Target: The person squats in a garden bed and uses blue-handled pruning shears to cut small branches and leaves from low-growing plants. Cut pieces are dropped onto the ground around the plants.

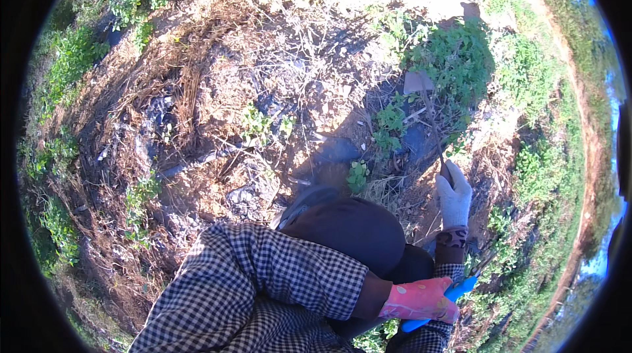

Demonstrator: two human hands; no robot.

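Observation:
My left hand [419,299], in a pink patterned glove, is closed around the blue handles of a pair of shears [461,290]. The metal end of the shears points up and right, close to my right forearm. Farther forward, my right hand [454,195] wears a whitish knit glove and grips the handle of a hand hoe [433,123]. Its thin dark shaft reaches away from me to a flat, squarish blade [418,82] beside leafy green plants [452,57]. The blade lies in shade at ground level; whether it touches the soil I cannot tell.
My bent knee [345,234] and a shoe [311,200] are just in front of me. Dry stalks [187,86] and scraps of dark plastic film [160,111] litter the ground at left. Green rows [538,175] and a dirt path [587,155] run along the right.

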